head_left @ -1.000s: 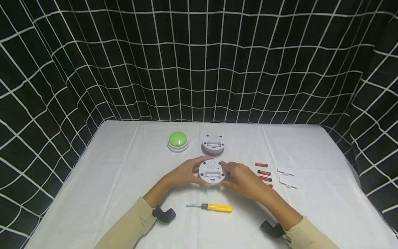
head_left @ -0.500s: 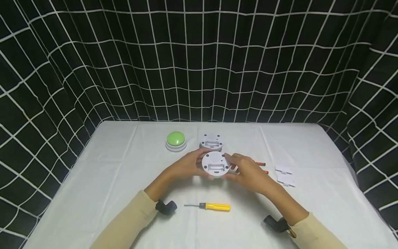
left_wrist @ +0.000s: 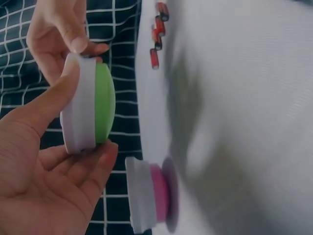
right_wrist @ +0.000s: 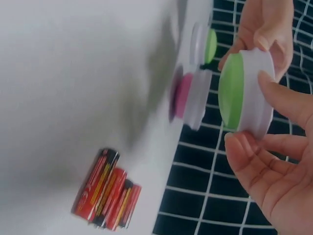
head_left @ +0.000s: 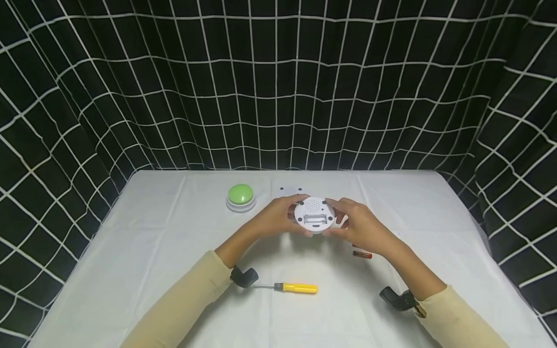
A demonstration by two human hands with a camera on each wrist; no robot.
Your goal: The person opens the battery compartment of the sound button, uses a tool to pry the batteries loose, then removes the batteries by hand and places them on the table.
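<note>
My left hand point(head_left: 278, 216) and right hand point(head_left: 363, 226) hold a round white push-button point(head_left: 314, 215) above the table, one hand at each side of its rim. Its underside faces the head camera, showing speaker holes, dark feet and an uncovered battery compartment. The green dome point(left_wrist: 103, 104) faces down and away in the left wrist view. Behind it, partly hidden by my left hand, a second button with a pink dome point(right_wrist: 183, 96) lies upside down. Several red and black batteries point(right_wrist: 105, 188) lie side by side near my right hand, mostly covered by it in the head view.
Upright at the back left stands another white button with a green dome point(head_left: 241, 197). A yellow-handled screwdriver point(head_left: 299, 288) lies across the front of the white-clothed table point(head_left: 183, 295). Black cloth with white netting point(head_left: 278, 87) encloses the back and sides.
Both hands have lifted the held button and carried it away from me and rightward. It now covers part of the pink button, and my right arm hides the white battery covers.
</note>
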